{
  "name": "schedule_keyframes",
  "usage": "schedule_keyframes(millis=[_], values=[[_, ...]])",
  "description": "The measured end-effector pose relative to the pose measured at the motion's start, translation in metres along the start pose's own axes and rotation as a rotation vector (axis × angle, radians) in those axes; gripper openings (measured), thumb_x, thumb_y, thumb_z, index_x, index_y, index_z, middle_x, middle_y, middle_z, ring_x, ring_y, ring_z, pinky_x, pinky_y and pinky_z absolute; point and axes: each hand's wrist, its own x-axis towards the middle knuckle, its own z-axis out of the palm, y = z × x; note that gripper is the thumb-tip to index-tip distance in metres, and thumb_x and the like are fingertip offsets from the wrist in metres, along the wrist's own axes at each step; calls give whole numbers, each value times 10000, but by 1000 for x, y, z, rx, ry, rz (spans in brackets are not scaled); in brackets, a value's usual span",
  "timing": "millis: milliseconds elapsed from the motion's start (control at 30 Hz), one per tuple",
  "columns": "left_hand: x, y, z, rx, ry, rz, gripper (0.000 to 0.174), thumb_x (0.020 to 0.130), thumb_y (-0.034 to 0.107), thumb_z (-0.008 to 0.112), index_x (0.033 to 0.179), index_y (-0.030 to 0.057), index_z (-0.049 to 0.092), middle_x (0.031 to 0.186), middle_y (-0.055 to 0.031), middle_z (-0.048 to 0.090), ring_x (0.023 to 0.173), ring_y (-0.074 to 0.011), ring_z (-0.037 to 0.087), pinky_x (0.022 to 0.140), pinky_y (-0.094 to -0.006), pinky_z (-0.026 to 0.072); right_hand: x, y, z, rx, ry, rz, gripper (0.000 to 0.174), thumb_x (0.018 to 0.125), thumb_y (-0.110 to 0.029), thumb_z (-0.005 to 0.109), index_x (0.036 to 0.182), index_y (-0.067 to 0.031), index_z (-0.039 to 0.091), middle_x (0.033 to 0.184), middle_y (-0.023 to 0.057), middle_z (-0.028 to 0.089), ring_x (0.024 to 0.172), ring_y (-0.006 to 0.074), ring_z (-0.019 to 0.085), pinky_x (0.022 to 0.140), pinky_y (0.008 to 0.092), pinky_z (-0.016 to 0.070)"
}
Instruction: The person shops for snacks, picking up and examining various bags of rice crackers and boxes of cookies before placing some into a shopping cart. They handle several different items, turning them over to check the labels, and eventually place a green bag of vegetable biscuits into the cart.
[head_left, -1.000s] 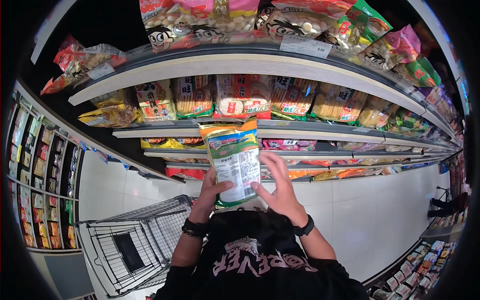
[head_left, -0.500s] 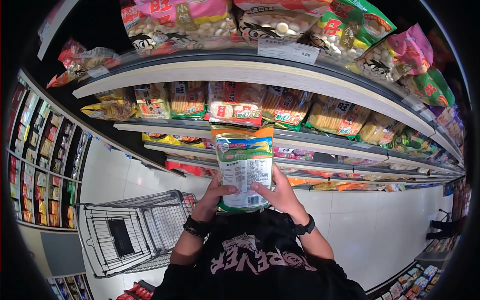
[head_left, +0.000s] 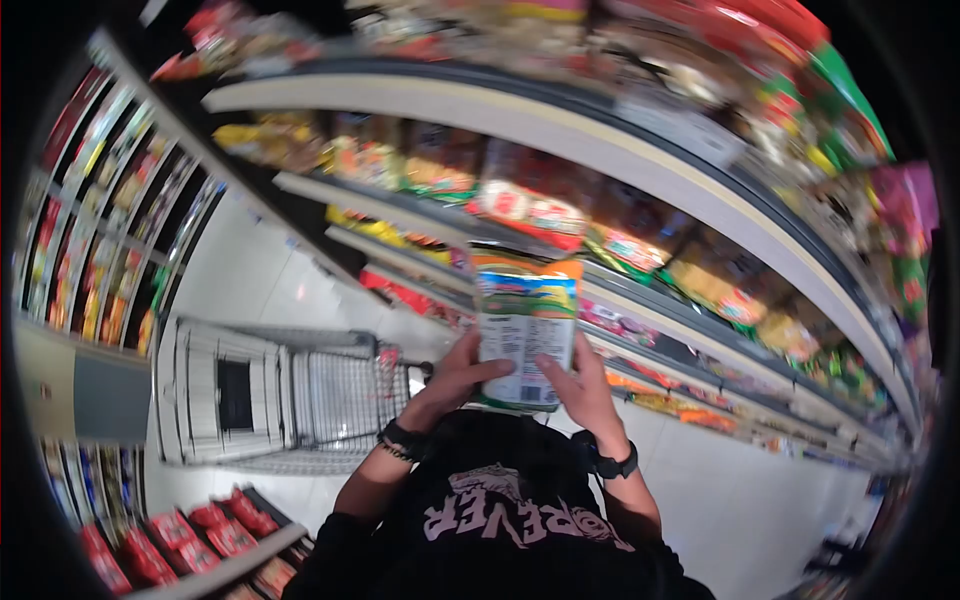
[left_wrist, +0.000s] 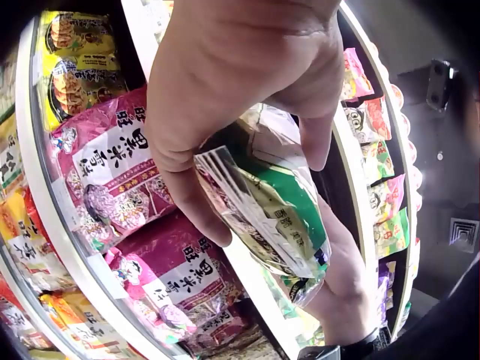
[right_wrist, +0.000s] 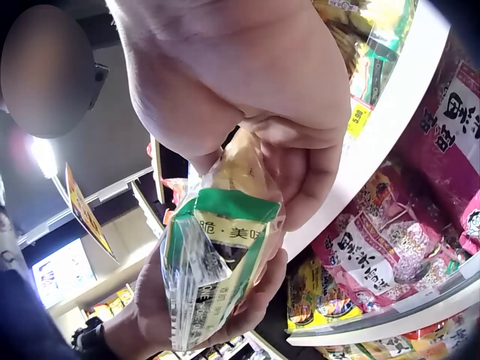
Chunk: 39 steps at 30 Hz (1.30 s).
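In the head view a snack bag (head_left: 527, 335) is held upright in front of the chest, its printed white label towards the camera. The left hand (head_left: 452, 382) grips its left edge, thumb on the label; the right hand (head_left: 588, 393) grips the right edge the same way. Seen from the left wrist, the left hand (left_wrist: 240, 90) curls round one side of the bag (left_wrist: 281, 217), which shows a green band. From the right wrist, the right hand (right_wrist: 247, 90) holds the bag (right_wrist: 225, 240) by its other side. Fingers behind the bag are hidden in the head view.
Shelves (head_left: 470, 110) of packaged snacks curve across the top and right. A wire shopping cart (head_left: 290, 395) stands on the floor at left. More racks (head_left: 100, 230) line the far left, and red packages (head_left: 190, 540) sit at the lower left.
The head view has turned, so the shelves now slant down to the right and the cart appears higher. The right hand, fingers spread off the bag a second ago, grips its edge.
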Motion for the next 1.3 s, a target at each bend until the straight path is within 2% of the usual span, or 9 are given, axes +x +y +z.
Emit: schedule_keyframes(millis=[133, 433, 500, 633, 833, 1100, 1233, 1267, 1300], values=[[-20, 6, -1, 113, 82, 139, 622, 812, 105, 777, 1331, 2, 451, 1249, -103, 611, 1136, -176, 597, 989, -338, 474, 6, 10, 21, -4, -48, 1, 427, 922, -64, 632, 1316, 6, 482, 1056, 161, 706, 946, 212, 691, 833, 333, 522], [-102, 0, -76, 89, 325, 157, 578, 785, 104, 804, 1280, 4, 523, 1200, -89, 633, 1113, -163, 602, 978, -332, 476, 17, 4, 91, -125, -321, -22, 373, 916, -75, 638, 1256, 24, 521, 1070, 151, 696, 947, 217, 684, 844, 323, 509], [-131, -16, -127, 195, 498, 143, 537, 789, 95, 795, 1253, 3, 540, 1153, -90, 652, 1070, -169, 626, 948, -335, 497, 18, -4, 106, -129, -483, 78, 380, 905, -74, 635, 1262, 13, 537, 1080, 130, 699, 938, 228, 687, 844, 320, 509], [-200, -18, -215, 125, 906, 144, 488, 820, 68, 750, 1252, 15, 528, 1120, -96, 669, 1006, -186, 655, 908, -342, 523, 10, 3, 125, -201, -513, 94, 367, 897, -53, 621, 1257, -12, 561, 1083, 119, 703, 922, 228, 692, 836, 326, 518], [-241, -149, -372, 181, 839, -262, 480, 743, -17, 772, 1186, 17, 592, 1042, -91, 711, 944, -196, 680, 852, -341, 546, -10, 11, 141, -275, -405, 175, 376, 875, -7, 624, 1247, -31, 579, 1079, 88, 711, 892, 197, 689, 810, 301, 519], [-183, -273, -484, 97, 688, -405, 646, 798, 151, 801, 1310, -41, 458, 1096, -150, 698, 1003, -217, 667, 896, -351, 526, -50, 7, 136, -334, -226, 340, 357, 866, 1, 618, 1220, -46, 596, 1075, 103, 704, 896, 218, 691, 821, 323, 522], [-160, -324, -566, 768, 537, -421, 971, 756, 385, 827, 1392, -146, 322, 1355, -292, 505, 1257, -345, 506, 1044, -430, 414, -67, 5, 126, -442, -156, 303, 330, 883, -58, 623, 1211, -65, 592, 1088, 128, 693, 964, 296, 689, 858, 376, 531], [-148, -294, -534, 797, 776, -394, 920, 737, 381, 814, 1401, -81, 374, 1331, -285, 531, 1261, -370, 508, 1046, -463, 412, -70, 1, 126, -441, -127, 319, 330, 886, -70, 627, 1213, -66, 589, 1093, 131, 690, 968, 299, 687, 859, 380, 531], [-134, -258, -502, 957, 811, -544, 783, 742, 334, 771, 1393, 44, 447, 1330, -237, 546, 1235, -391, 525, 1023, -488, 428, -74, -1, 124, -431, -104, 332, 330, 889, -83, 631, 1216, -66, 587, 1098, 133, 687, 971, 301, 685, 861, 384, 531]])
